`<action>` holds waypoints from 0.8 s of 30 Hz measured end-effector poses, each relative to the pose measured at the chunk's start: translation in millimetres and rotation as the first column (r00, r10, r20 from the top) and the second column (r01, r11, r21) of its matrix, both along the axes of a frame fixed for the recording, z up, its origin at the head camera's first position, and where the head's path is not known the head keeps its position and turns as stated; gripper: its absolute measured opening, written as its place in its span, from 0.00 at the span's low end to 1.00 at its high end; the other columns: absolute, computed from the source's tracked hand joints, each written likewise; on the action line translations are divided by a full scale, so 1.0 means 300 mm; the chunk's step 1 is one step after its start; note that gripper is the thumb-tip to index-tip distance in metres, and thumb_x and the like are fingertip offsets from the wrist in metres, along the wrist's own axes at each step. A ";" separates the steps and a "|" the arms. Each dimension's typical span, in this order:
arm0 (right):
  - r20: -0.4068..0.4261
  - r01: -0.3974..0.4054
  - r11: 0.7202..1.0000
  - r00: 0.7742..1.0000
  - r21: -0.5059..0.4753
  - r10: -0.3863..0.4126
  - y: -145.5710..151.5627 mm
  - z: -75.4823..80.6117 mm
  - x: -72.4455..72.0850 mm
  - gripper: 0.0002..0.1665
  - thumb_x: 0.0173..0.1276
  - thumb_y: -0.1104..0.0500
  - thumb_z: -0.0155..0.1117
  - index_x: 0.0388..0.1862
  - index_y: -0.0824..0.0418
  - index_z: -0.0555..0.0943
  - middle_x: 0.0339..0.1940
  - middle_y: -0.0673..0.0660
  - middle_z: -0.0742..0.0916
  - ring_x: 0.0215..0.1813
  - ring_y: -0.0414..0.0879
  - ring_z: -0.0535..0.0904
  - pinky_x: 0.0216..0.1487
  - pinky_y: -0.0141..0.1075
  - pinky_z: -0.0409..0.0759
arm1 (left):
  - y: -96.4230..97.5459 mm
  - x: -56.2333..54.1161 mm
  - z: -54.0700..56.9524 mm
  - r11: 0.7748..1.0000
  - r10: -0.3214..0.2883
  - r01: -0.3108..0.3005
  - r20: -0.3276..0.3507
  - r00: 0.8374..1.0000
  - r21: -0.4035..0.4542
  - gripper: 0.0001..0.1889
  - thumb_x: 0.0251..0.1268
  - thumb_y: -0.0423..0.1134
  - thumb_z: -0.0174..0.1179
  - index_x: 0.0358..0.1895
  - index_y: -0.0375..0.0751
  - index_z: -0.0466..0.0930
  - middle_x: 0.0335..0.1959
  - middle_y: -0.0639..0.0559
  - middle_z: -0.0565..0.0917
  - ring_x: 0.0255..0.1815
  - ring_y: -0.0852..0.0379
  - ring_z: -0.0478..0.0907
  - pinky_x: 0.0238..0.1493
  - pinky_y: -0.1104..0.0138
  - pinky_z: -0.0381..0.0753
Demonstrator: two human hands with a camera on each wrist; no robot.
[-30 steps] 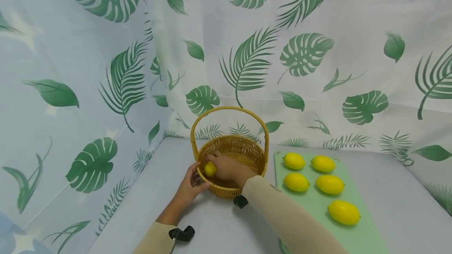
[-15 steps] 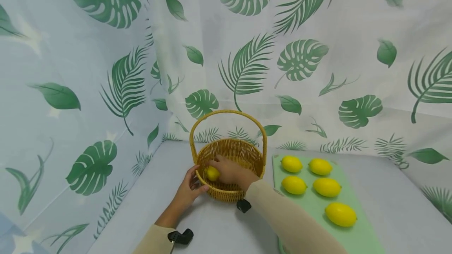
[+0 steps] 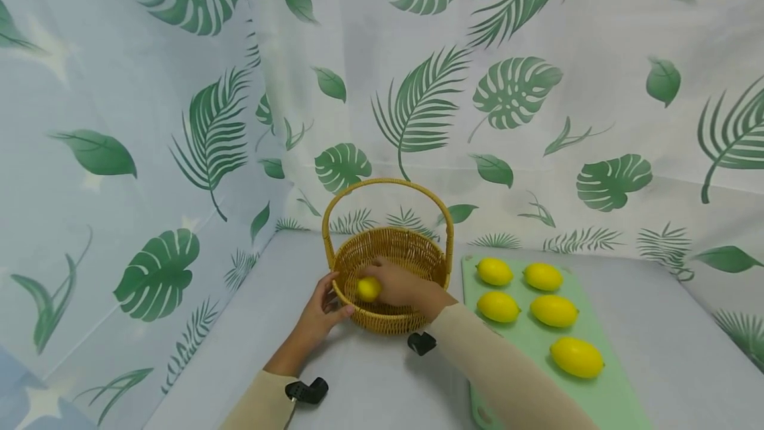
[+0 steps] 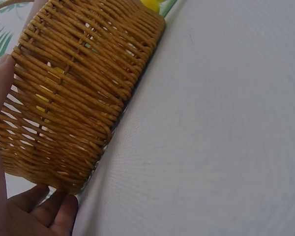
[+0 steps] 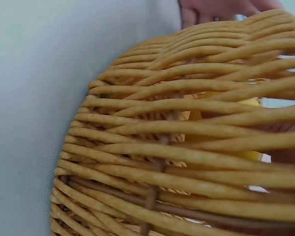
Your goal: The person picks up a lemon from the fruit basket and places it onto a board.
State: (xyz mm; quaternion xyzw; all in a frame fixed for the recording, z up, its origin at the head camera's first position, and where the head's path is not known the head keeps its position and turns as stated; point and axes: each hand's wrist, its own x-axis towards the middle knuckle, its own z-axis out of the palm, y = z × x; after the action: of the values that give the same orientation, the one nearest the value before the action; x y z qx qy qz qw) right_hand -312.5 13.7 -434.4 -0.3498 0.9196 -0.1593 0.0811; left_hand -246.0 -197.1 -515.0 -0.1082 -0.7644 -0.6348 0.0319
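A round wicker basket (image 3: 388, 325) with a tall arched handle stands on the table. My left hand (image 3: 316, 321) holds its near-left side, with thumb and fingers spread around the wall; in the left wrist view, the thumb and fingers (image 4: 44, 209) press on the woven basket (image 4: 78, 73). Inside the basket, my right hand (image 3: 396, 284) holds a yellow lemon (image 3: 368, 288) low near the left side. The right hand's fingertips are partly hidden by the lemon. Through the weave of the basket (image 5: 109, 129) in the right wrist view, yellow patches show.
To the right of the basket lies a light green cutting board (image 3: 528, 338) bearing several lemons, the nearest lemon (image 3: 576, 358) set apart from the others. My right sleeve (image 3: 495, 357) crosses over the board's left edge. Leaf-printed curtains (image 3: 418, 98) stand behind and on the left.
The right hand and its lemon have shifted slightly to the right within the basket. The left hand stays at the basket's side. The lemons on the board have not moved.
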 end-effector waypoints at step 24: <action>-0.022 0.117 0.955 0.992 -0.274 -0.128 0.099 0.061 0.113 0.34 0.56 0.59 0.76 0.62 0.48 0.77 0.56 0.52 0.72 0.50 0.50 0.74 0.55 0.49 0.77 | -0.002 0.004 0.002 1.000 0.012 -0.012 -0.014 1.000 -0.009 0.44 0.61 0.40 0.69 0.76 0.52 0.52 0.74 0.41 0.59 0.70 0.43 0.62 0.68 0.48 0.63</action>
State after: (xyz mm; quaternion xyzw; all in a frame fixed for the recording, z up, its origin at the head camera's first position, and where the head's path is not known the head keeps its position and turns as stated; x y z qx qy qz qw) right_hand -278.7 43.5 -416.2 -0.3032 0.9102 -0.2821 0.0041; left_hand -244.9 -197.6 -514.3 -0.1083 -0.7676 -0.6304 0.0406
